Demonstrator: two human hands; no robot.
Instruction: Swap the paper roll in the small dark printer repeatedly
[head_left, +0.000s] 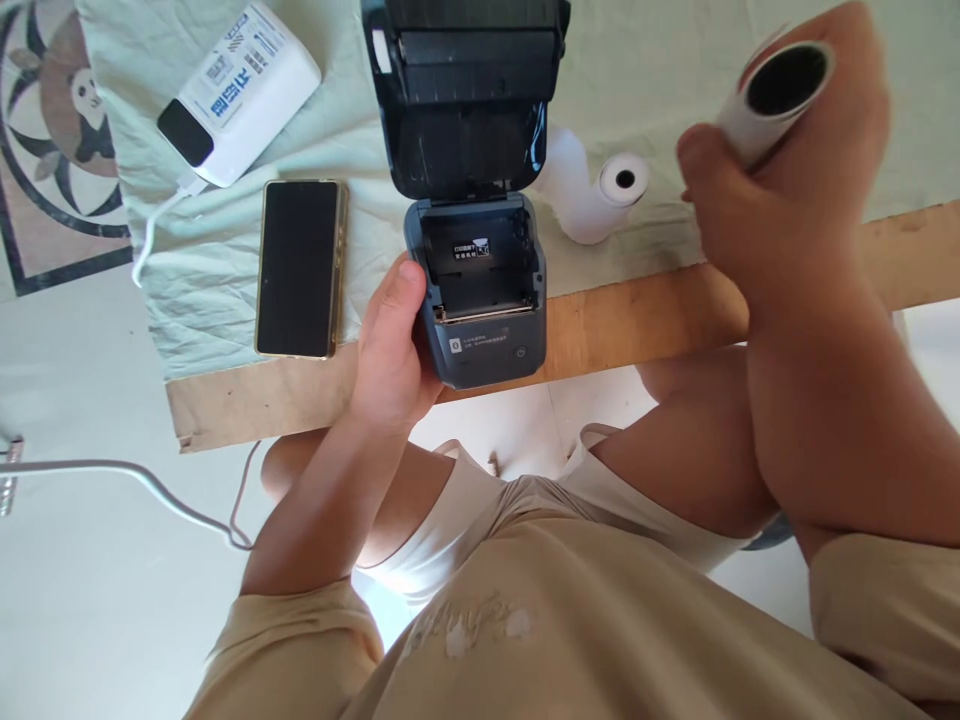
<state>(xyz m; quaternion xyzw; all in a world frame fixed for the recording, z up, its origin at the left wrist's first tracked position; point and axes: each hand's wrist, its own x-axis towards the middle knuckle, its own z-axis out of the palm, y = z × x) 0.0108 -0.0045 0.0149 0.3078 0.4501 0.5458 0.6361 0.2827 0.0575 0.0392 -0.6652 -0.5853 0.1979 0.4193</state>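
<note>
The small dark-grey thermal label printer [480,290] sits at the near edge of the bench [637,320], a bare wooden board partly draped in a pale green cloth [660,90]. Its hinged black lid [465,90] stands fully open, and the paper bay beneath shows no roll, only a small printed label on its back wall. The opening stage therefore appears complete; loading appears outstanding, and the lid is not yet closed.

The left hand [394,345] wraps the printer's left flank, thumb along the upper edge, steadying the body. The right hand [780,190] is raised well above and to the right of the printer, its fingers closed around a white paper roll with a dark hollow core [784,90]. This roll is blurred and clear of the bay.

A second white paper roll [600,190] lies on the cloth just right of the open lid. A black-screened smartphone in a gold frame [300,268] lies flat, just left of the left hand. A white power bank with blue lettering [240,95] rests further back, with a white cable [150,235] running off the bench towards the floor. Nothing lies between the held roll and the bay; the upright lid crowds only the rear approach.
</note>
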